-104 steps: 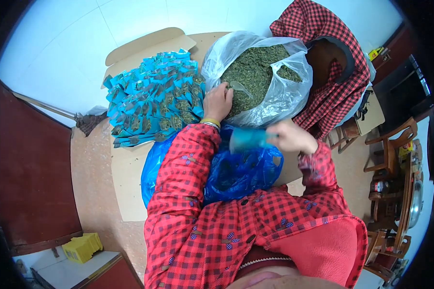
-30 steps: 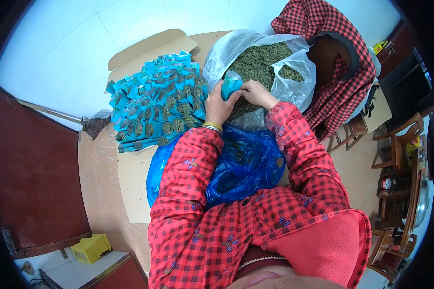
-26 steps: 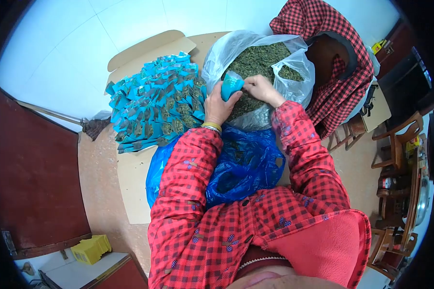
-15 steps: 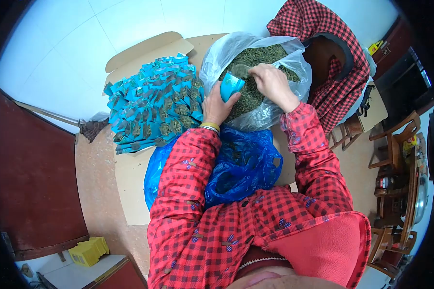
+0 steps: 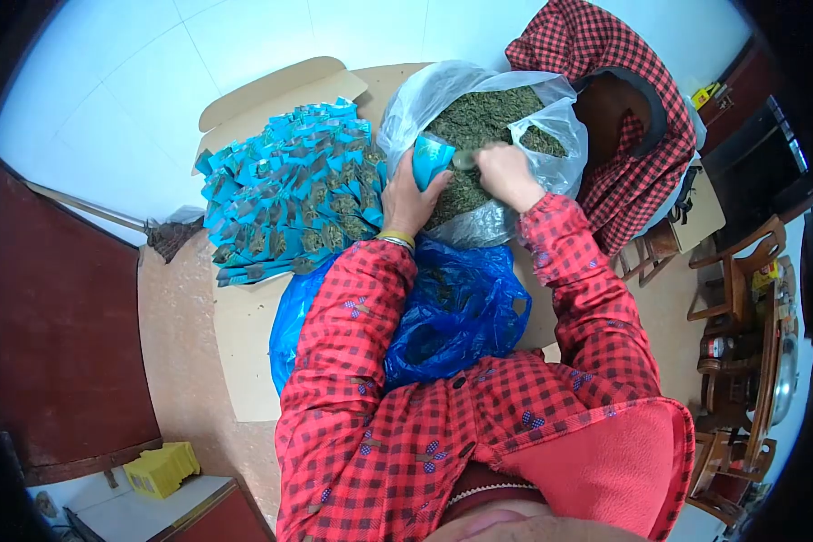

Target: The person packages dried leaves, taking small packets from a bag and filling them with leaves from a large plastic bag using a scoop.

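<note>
My left hand (image 5: 409, 199) is closed around a small teal pouch (image 5: 432, 163), held upright beside the dried tea-like leaves. My right hand (image 5: 508, 176) pinches a small translucent scoop (image 5: 463, 160), which is just right of the pouch and low over the leaves. The dark green dried leaves (image 5: 479, 113) fill a large clear plastic bag (image 5: 415, 99) with its mouth spread wide. To the left of my left hand, many teal pouches (image 5: 289, 181) stand packed in rows, several with leaves showing at their tops. A crumpled blue plastic bag (image 5: 461, 307) lies under my forearms.
Flattened cardboard (image 5: 244, 343) lies beneath the pouches. Red-and-black checked cloth (image 5: 637, 54) drapes over something at the right of the clear bag. Wooden chairs (image 5: 741, 266) stand at far right. A yellow container (image 5: 163, 470) sits on a cabinet at lower left.
My right hand has lowered and turned, bringing the scoop from above and behind the pouch down to its right side. My left hand holds the pouch in nearly the same place.
</note>
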{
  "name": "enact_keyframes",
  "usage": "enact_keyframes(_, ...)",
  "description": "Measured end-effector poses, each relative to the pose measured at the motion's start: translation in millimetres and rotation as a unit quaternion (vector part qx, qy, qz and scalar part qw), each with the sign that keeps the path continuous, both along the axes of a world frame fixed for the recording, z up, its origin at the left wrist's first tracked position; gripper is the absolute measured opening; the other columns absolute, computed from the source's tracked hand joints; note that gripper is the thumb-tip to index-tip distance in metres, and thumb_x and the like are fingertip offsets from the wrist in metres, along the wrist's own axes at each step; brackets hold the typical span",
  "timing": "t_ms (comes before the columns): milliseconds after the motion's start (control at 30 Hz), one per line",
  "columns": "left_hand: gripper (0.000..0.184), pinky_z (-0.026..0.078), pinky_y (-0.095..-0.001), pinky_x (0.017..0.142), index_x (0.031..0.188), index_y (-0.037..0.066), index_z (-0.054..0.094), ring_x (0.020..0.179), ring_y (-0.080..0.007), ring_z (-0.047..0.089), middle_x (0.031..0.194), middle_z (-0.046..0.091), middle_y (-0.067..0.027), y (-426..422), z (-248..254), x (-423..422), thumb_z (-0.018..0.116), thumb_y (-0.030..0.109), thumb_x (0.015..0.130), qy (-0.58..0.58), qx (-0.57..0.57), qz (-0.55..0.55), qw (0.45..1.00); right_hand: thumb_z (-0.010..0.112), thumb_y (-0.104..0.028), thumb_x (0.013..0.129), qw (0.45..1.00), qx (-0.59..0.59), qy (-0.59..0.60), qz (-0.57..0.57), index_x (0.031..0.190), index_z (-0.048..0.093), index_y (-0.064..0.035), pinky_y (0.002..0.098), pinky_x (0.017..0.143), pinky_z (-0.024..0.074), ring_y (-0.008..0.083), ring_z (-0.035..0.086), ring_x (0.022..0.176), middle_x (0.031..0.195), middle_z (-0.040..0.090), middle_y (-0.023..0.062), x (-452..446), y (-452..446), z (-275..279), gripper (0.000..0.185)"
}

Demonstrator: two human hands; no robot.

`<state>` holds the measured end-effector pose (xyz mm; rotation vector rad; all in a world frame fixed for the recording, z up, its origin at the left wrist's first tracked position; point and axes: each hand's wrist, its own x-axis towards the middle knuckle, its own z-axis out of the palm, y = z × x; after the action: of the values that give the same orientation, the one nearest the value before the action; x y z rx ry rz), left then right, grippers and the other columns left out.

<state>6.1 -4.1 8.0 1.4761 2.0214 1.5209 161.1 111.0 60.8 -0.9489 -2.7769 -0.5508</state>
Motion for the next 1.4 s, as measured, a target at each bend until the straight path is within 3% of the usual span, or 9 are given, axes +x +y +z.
enact_keyframes(167,0.078,0.048,-0.0505,0.084,0.136,0.005,0.040,0.102,-0.0452,0.059,0.114,0.061,-0.0255,3,-7,-1,0.070,0.050,0.080,0.005,0.017,0.014,1.000,0.062,-0.015,0.077,0.985,-0.152,-0.079,0.032,0.077,0.071,-0.0064,0.0436,0.073,0.0551,0.0334,0.069,0.084,0.083,0.070,0.0161,-29,-21,-37,0.013)
enact_keyframes(333,0.079,0.048,-0.0508,0.082,0.137,0.005,0.039,0.099,-0.0461,0.060,0.111,0.062,-0.0269,5,-11,-1,0.070,0.051,0.080,0.015,0.021,0.014,1.000,0.056,-0.011,0.079,0.943,-0.314,0.099,-0.038,0.088,0.072,-0.0022,0.0460,0.078,0.0528,0.0372,0.067,0.090,0.089,0.070,0.0196,-30,-12,-32,0.021)
enact_keyframes(533,0.076,0.050,-0.0505,0.079,0.133,0.004,0.044,0.094,-0.0458,0.061,0.105,0.064,-0.0267,3,-9,0,0.071,0.050,0.079,0.023,0.048,0.023,0.998,0.054,-0.007,0.081,0.834,-0.517,0.192,-0.015,0.093,0.072,-0.0021,0.0325,0.068,0.0536,0.0188,0.067,0.068,0.081,0.071,0.0103,-12,12,-23,0.022)
enact_keyframes(600,0.074,0.049,-0.0502,0.079,0.131,0.005,0.046,0.095,-0.0449,0.061,0.107,0.064,-0.0252,3,-7,1,0.072,0.050,0.078,0.015,0.028,0.019,0.999,0.053,-0.004,0.084,0.760,-0.573,0.282,-0.119,0.097,0.072,-0.0017,0.0287,0.060,0.0510,0.0134,0.061,0.062,0.075,0.069,0.0054,-8,14,-7,0.023)
enact_keyframes(800,0.068,0.049,-0.0495,0.079,0.126,0.006,0.047,0.097,-0.0430,0.061,0.111,0.062,-0.0216,1,-3,2,0.072,0.048,0.078,0.043,0.021,0.017,0.999,0.051,-0.009,0.087,0.823,-0.445,0.351,-0.041,0.100,0.070,-0.0011,0.0315,0.068,0.0517,0.0177,0.065,0.069,0.079,0.070,0.0070,-3,16,23,0.024)
enact_keyframes(900,0.066,0.049,-0.0494,0.078,0.124,0.006,0.048,0.097,-0.0429,0.061,0.111,0.062,-0.0216,1,-3,2,0.072,0.048,0.079,0.055,0.019,0.019,0.998,0.052,-0.010,0.085,0.912,-0.263,0.315,0.016,0.100,0.070,-0.0042,0.0417,0.077,0.0521,0.0333,0.066,0.085,0.091,0.070,0.0151,-4,-13,49,0.024)
enact_keyframes(1033,0.066,0.049,-0.0493,0.079,0.125,0.006,0.048,0.097,-0.0428,0.060,0.111,0.062,-0.0215,2,-4,2,0.072,0.047,0.079,0.048,0.012,0.016,0.999,0.055,-0.002,0.079,0.968,-0.010,0.226,0.106,0.094,0.067,-0.0057,0.0420,0.069,0.0518,0.0301,0.063,0.084,0.085,0.066,0.0098,-6,-38,45,0.019)
enact_keyframes(1267,0.068,0.049,-0.0491,0.079,0.125,0.005,0.047,0.099,-0.0422,0.060,0.112,0.062,-0.0221,2,-5,1,0.072,0.048,0.079,0.050,0.018,0.012,0.998,0.056,-0.001,0.076,0.966,0.049,0.227,0.117,0.093,0.068,-0.0066,0.0398,0.071,0.0517,0.0283,0.064,0.082,0.080,0.064,0.0086,-1,-36,50,0.022)
enact_keyframes(1400,0.070,0.049,-0.0490,0.081,0.127,0.003,0.046,0.101,-0.0428,0.060,0.115,0.060,-0.0231,2,-4,2,0.071,0.048,0.079,0.049,0.008,0.016,0.999,0.058,-0.004,0.070,0.996,-0.005,0.083,0.037,0.087,0.071,-0.0120,0.0398,0.071,0.0524,0.0293,0.067,0.077,0.082,0.068,0.0100,1,-15,12,0.022)
